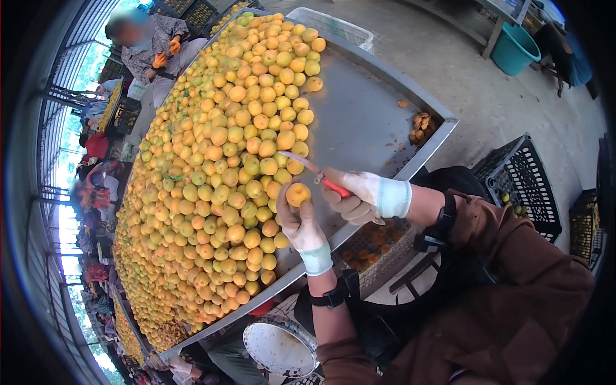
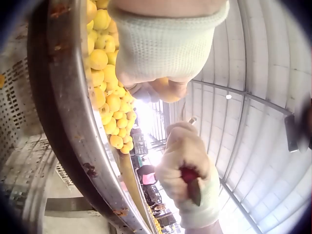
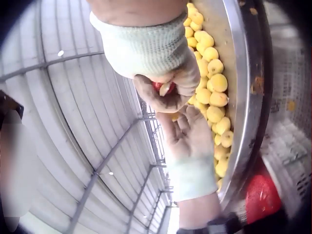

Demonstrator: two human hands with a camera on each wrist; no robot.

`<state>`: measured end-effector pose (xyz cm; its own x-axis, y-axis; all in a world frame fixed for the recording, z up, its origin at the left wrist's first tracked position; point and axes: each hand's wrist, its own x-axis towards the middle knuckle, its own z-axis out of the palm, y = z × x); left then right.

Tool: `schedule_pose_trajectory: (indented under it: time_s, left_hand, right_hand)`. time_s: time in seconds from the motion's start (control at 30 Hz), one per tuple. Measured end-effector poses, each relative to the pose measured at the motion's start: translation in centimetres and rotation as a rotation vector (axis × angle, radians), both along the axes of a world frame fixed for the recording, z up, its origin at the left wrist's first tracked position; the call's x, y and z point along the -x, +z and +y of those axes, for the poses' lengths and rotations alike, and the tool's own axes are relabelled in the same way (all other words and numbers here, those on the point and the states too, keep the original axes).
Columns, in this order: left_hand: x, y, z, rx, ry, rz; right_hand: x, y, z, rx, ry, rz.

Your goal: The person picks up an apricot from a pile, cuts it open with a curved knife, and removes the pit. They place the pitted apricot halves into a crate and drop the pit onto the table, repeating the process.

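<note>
My gloved left hand (image 1: 303,232) holds a single apricot (image 1: 298,194) between thumb and fingers, at the near edge of the heap. To its right, my gloved right hand (image 1: 359,196) grips the red handle of a knife (image 1: 335,188), whose slim curved blade points up and left over the apricots. The blade stands apart from the held apricot. In the left wrist view, that apricot (image 2: 168,91) peeks out below the left glove, and the right fist (image 2: 187,156) wraps the handle. The right wrist view shows the left palm (image 3: 187,134) facing the right hand; its apricot is mostly hidden.
A big heap of apricots (image 1: 237,141) covers much of the metal table (image 1: 359,102). Scraps (image 1: 421,128) lie in its right corner. Crates (image 1: 523,186), a white bucket (image 1: 280,346) and a teal tub (image 1: 515,49) stand around. Another person (image 1: 151,51) sits across the table.
</note>
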<state>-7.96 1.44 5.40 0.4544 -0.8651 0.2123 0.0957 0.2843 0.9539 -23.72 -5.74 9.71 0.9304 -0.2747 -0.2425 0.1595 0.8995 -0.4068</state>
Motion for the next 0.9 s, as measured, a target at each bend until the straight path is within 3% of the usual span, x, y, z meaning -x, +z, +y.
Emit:
schedule_pose_trajectory:
  time_s: [0.1, 0.13, 0.23, 0.37, 0.47, 0.57, 0.7, 0.77, 0.9]
  left_hand:
    - [-0.5, 0.5, 0.0, 0.022, 0.017, 0.074]
    - [-0.7, 0.4, 0.2, 0.009, 0.015, 0.049]
    - [-1.1, 0.8, 0.3, -0.005, 0.037, 0.022]
    - [-1.0, 1.6, 0.4, -0.076, 0.104, -0.071]
    - [-1.2, 1.4, 0.7, -0.152, 0.026, -0.16]
    - [-0.6, 2.0, 0.9, -0.136, -0.045, -0.151]
    - [-0.5, 2.3, 1.0, -0.109, -0.084, -0.158]
    - [-0.8, 2.3, 1.2, -0.132, -0.092, -0.167]
    - [-0.9, 2.3, 1.2, -0.171, -0.107, -0.215]
  right_hand:
    - [0.5, 0.7, -0.1, 0.552, -0.252, 0.244]
    - [0.4, 0.4, -0.1, 0.557, -0.246, 0.237]
    - [-0.1, 0.3, 0.7, 1.007, -0.472, 0.398]
    - [0.0, -0.6, 0.8, 1.108, -0.394, 0.487]
    - [-0.2, -0.5, 0.9, 1.264, -0.483, 0.488]
    - [-0.4, -1.6, 0.8, 1.672, -0.619, 0.462]
    - [-0.4, -0.2, 1.1, 1.627, -0.518, 0.537]
    - [-0.5, -0.1, 1.2, 1.543, -0.433, 0.692]
    - [-0.7, -0.6, 1.5, 1.642, -0.503, 0.628]
